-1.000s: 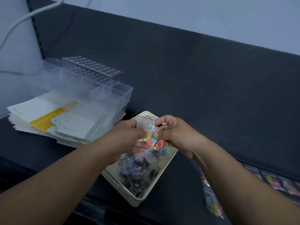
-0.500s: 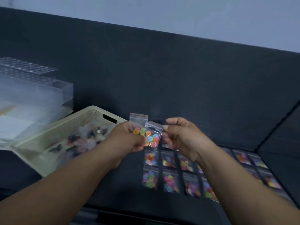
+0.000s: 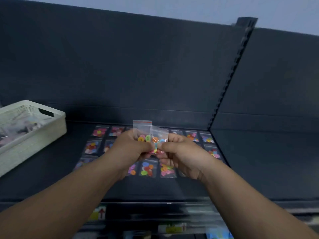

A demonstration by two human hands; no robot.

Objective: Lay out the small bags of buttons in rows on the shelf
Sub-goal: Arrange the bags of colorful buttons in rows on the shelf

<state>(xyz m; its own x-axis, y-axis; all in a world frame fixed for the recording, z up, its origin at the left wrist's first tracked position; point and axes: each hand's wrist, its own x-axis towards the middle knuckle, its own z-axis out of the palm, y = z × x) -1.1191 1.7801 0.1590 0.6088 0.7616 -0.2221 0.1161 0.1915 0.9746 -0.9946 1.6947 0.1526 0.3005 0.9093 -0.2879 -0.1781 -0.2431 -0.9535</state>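
Both forearms reach in from the lower corners and meet at the middle of the view, wrists nearly level, the two hands held close together above the shelf. The left hand is curled into a loose fist, knuckles up, thumb pressed toward the fingers. It grips a red-striped bag, a small clear zip bag whose top sticks upright out of the fist, with yellow, pink and green buttons showing just above the thumb. The right hand faces it, fingers folded in, thumb and forefinger pinching the lower part of a second bag of orange and blue buttons. The second bag overlaps the right edge of the first and leans a little. Whether the left fingers also hold the second bag I cannot tell. Both held bags are in the air, clear of the shelf surface.

Under and around the hands, the laid-out bags of coloured buttons lie flat on the dark shelf in rows, partly hidden by the wrists. At the left, a cream plastic basket sits on the same shelf, well apart from the rows, with blurred clear bags inside. A dark back panel rises behind, crossed on the right by a slotted upright.
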